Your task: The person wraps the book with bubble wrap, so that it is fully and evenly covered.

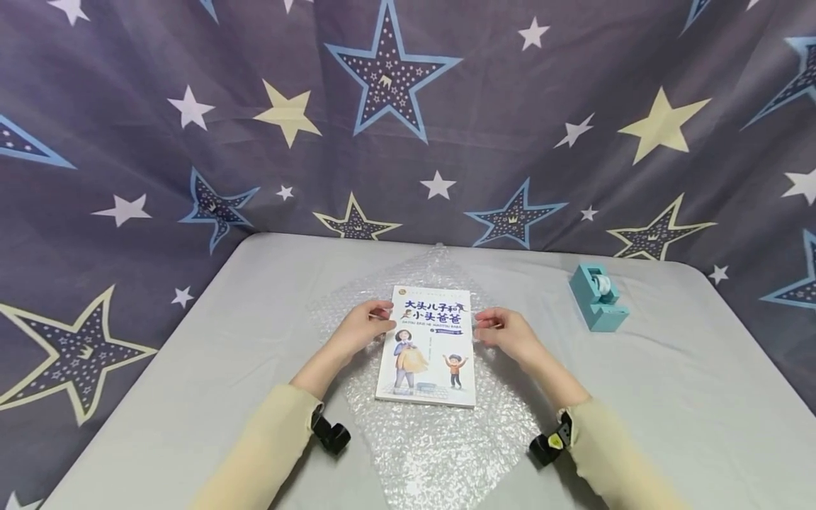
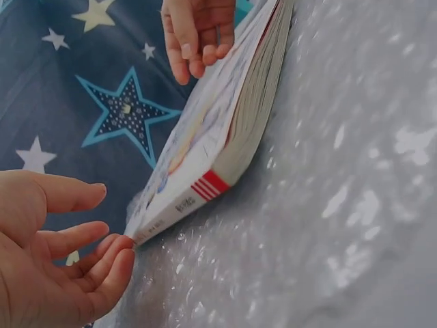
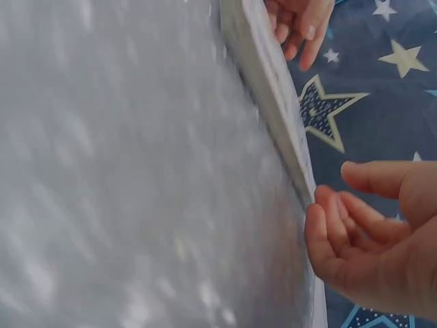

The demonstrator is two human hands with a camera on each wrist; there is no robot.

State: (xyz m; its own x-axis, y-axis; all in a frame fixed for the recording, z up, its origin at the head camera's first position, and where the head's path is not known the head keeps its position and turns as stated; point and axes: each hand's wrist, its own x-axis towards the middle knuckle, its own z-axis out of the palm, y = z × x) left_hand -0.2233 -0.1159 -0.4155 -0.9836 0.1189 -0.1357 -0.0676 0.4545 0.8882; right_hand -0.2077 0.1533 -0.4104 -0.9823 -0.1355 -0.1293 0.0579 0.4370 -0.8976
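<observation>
A white paperback book (image 1: 428,347) with blue Chinese lettering and drawn figures lies cover up on a sheet of clear bubble wrap (image 1: 440,453). On its left side is my left hand (image 1: 365,327), its loosely bent fingertips right at the spine's edge, as the left wrist view shows. My right hand (image 1: 506,334) is across from it, fingertips at the book's page edge and thumb held apart. The spine (image 2: 179,210) carries a red striped band. Neither thumb presses on the cover.
A teal tape dispenser (image 1: 598,297) with a roll of tape stands on the table to the right. The table has a pale grey cover (image 1: 669,397). Behind and at both sides hangs a dark curtain (image 1: 472,120) printed with stars.
</observation>
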